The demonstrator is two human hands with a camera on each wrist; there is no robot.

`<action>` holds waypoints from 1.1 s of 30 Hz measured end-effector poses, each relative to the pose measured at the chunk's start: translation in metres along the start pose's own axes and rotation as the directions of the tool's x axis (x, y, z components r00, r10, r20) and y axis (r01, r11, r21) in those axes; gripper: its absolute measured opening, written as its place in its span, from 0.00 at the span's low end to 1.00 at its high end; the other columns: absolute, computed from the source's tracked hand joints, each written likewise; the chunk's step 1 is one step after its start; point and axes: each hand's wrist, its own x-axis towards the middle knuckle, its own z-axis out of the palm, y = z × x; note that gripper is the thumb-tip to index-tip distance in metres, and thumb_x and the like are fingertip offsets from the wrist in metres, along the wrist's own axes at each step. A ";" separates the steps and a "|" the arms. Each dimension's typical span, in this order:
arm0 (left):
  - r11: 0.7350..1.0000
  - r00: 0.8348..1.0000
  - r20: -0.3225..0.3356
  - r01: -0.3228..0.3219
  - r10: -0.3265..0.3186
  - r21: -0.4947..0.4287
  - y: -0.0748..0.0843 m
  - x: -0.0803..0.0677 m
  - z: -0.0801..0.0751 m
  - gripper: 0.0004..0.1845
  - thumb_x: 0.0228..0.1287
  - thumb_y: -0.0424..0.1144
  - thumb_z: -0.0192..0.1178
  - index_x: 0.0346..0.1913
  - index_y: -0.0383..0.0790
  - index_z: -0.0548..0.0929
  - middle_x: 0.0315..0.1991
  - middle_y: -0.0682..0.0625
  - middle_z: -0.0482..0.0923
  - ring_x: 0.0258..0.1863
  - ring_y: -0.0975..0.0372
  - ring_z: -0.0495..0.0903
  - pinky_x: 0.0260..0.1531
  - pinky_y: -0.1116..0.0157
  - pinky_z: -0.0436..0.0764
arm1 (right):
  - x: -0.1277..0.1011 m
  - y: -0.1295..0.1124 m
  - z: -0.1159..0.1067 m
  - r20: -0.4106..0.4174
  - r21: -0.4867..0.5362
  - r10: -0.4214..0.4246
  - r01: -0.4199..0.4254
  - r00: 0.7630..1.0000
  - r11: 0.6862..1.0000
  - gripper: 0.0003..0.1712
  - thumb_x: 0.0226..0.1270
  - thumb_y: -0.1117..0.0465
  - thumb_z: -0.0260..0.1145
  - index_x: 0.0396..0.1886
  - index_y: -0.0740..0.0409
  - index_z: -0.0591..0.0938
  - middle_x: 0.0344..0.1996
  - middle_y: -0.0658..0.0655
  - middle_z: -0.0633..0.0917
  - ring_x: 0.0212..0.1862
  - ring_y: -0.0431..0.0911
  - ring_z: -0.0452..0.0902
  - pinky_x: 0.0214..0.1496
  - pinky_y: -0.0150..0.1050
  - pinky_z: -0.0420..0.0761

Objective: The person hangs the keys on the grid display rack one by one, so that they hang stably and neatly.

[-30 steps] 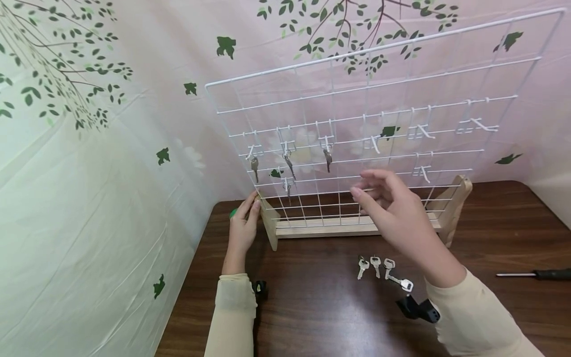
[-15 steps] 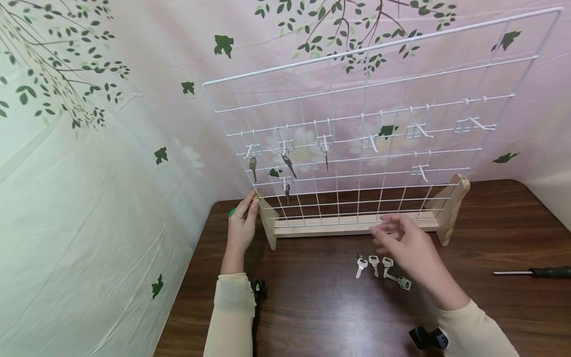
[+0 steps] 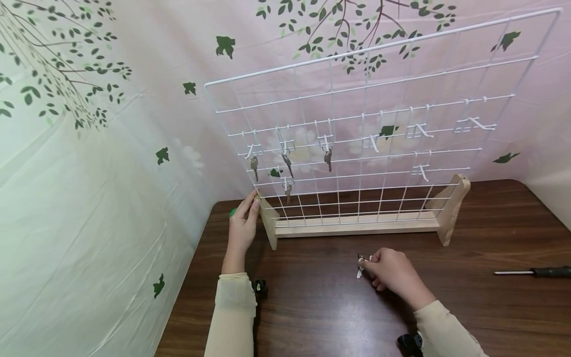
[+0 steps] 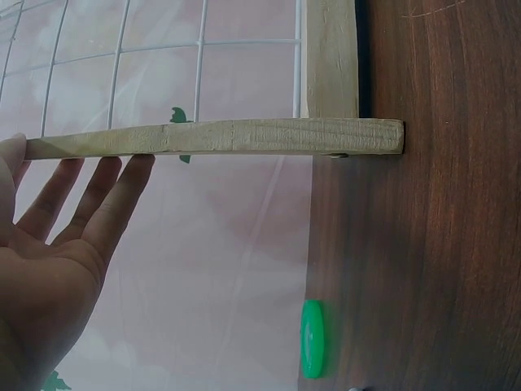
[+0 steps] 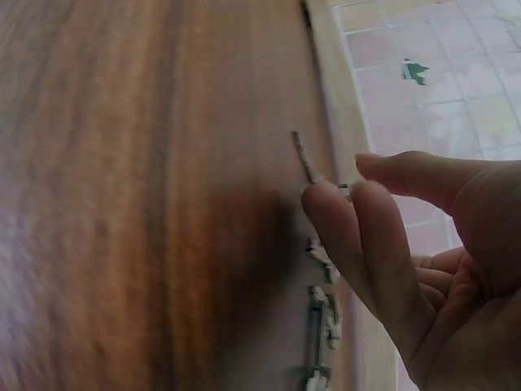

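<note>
Right hand (image 3: 392, 272) on table (image 3: 490, 238), fingers (image 5: 338, 224) pinching leftmost loose key (image 3: 360, 267). Left hand (image 3: 243, 225), fingers straight, steadies grid stand's wooden foot (image 3: 269, 223). Advice: grip key head firmly, lift clear of neighbouring keys

Glossy wood table (image 3: 490, 233); metal keys (image 3: 359, 267).

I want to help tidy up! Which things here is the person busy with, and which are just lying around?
Busy with:
- white wire rack, its wooden foot touched by the left hand
- keys on the table, at the right hand
- keys hung on the hooks

Just lying around:
- screwdriver
- green disc
</note>
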 end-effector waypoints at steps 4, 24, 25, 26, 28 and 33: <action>1.000 1.000 0.001 0.003 -0.003 0.002 0.000 0.000 0.001 0.22 0.85 0.38 0.55 0.75 0.40 0.78 0.74 0.37 0.77 0.77 0.42 0.74 0.77 0.40 0.72 | 0.003 0.001 0.006 -0.019 -0.096 -0.030 0.028 0.999 0.995 0.24 0.72 0.51 0.72 0.17 0.53 0.77 0.12 0.51 0.82 0.13 0.40 0.80 0.24 0.40 0.85; 1.000 1.000 -0.008 -0.009 0.009 0.000 0.000 0.001 0.002 0.22 0.85 0.37 0.55 0.74 0.40 0.79 0.74 0.36 0.77 0.76 0.42 0.75 0.76 0.39 0.73 | 0.013 -0.015 0.015 -0.010 -0.285 -0.103 0.096 0.995 0.954 0.28 0.73 0.54 0.73 0.12 0.51 0.76 0.05 0.47 0.77 0.12 0.41 0.77 0.32 0.40 0.80; 1.000 1.000 -0.008 -0.009 0.009 0.000 0.000 0.001 0.001 0.22 0.85 0.37 0.55 0.74 0.40 0.79 0.74 0.36 0.77 0.76 0.42 0.75 0.76 0.39 0.73 | 0.013 -0.015 0.014 -0.002 -0.283 -0.099 0.094 0.995 0.954 0.28 0.73 0.54 0.73 0.12 0.51 0.75 0.06 0.47 0.77 0.12 0.41 0.77 0.33 0.40 0.81; 1.000 1.000 -0.007 -0.009 0.009 0.000 0.001 0.001 0.001 0.21 0.85 0.37 0.55 0.74 0.40 0.79 0.74 0.36 0.77 0.76 0.42 0.75 0.76 0.39 0.73 | 0.014 -0.015 0.014 0.004 -0.281 -0.093 0.091 0.996 0.955 0.28 0.73 0.54 0.73 0.12 0.50 0.74 0.06 0.47 0.77 0.13 0.41 0.78 0.34 0.40 0.81; 1.000 1.000 -0.006 -0.008 0.008 0.001 0.001 0.000 0.001 0.21 0.85 0.37 0.55 0.74 0.40 0.79 0.74 0.36 0.77 0.76 0.42 0.75 0.76 0.39 0.74 | 0.016 -0.014 0.014 0.021 -0.272 -0.086 0.089 0.996 0.958 0.28 0.73 0.55 0.73 0.12 0.50 0.74 0.06 0.47 0.78 0.13 0.42 0.78 0.34 0.39 0.80; 1.000 1.000 -0.004 -0.011 0.011 0.005 0.000 0.000 0.001 0.22 0.85 0.37 0.55 0.75 0.40 0.79 0.74 0.36 0.77 0.75 0.42 0.75 0.75 0.39 0.74 | 0.020 -0.014 0.012 0.062 -0.232 -0.073 0.086 0.995 0.969 0.26 0.73 0.56 0.72 0.14 0.50 0.75 0.09 0.49 0.80 0.14 0.41 0.80 0.30 0.36 0.77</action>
